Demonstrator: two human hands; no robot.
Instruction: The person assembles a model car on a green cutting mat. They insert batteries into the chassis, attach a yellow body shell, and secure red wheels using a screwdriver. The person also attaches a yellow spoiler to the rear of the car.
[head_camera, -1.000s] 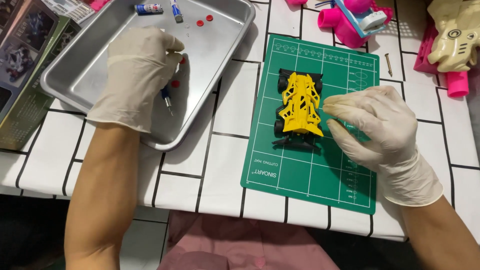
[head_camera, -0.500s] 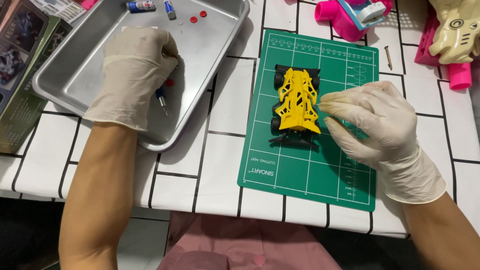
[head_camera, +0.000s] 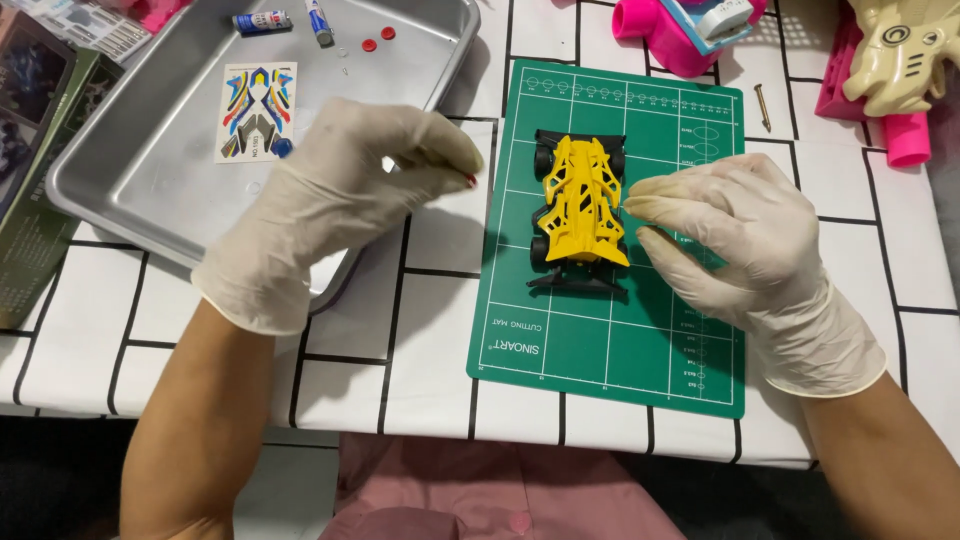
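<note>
A yellow toy car (head_camera: 580, 205) with black wheels stands on a green cutting mat (head_camera: 620, 340), nose toward me. My right hand (head_camera: 740, 245), in a white glove, has its pinched fingertips against the car's right side. My left hand (head_camera: 335, 200), also gloved, hovers over the tray's near right corner, just left of the mat. It pinches a small red part (head_camera: 470, 180) at its fingertips. A small blue object (head_camera: 283, 148) peeks out behind that hand; I cannot tell what it is.
A metal tray (head_camera: 130, 180) at the left holds a colourful sticker sheet (head_camera: 255, 112), two small tubes (head_camera: 262, 20) and small red pieces (head_camera: 378, 38). Pink toy parts (head_camera: 680, 30) and a cream toy (head_camera: 900, 50) lie at the back. A screw (head_camera: 763, 105) lies beside the mat. Boxes (head_camera: 40, 110) sit far left.
My left hand has lifted out of the tray and moved right toward the mat with a small red part pinched in it, uncovering the sticker sheet. My right hand stays at the car.
</note>
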